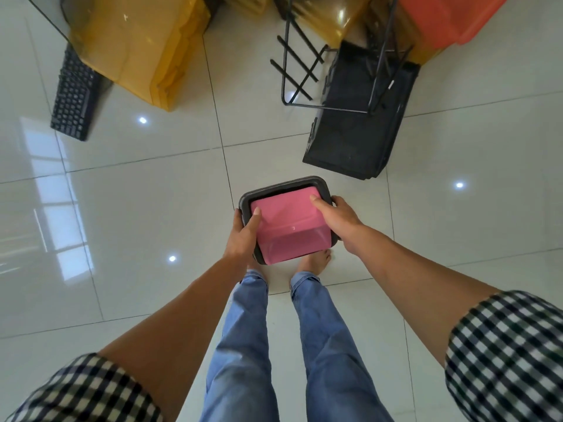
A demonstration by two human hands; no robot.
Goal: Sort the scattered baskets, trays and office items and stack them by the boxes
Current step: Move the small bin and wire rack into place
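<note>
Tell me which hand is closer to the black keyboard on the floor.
Left. The left hand grips the pink tub on the side toward the keyboard; the right hand grips its opposite edge, farther away.

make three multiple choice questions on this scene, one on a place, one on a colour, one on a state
1. Where does the keyboard lie?
A. on the floor beside the yellow box
B. on a shelf
C. in the person's hands

2. What colour is the body of the held basket?
A. green
B. pink
C. white

3. How is the basket held?
A. by one hand alone
B. it stands on the floor, untouched
C. by both hands, one on each side

Answers:
1 A, it lies on the tiles at the yellow box's left side.
2 B, pink shows within a dark grey rim.
3 C, the left hand and right hand grip opposite sides, above the floor.
</note>
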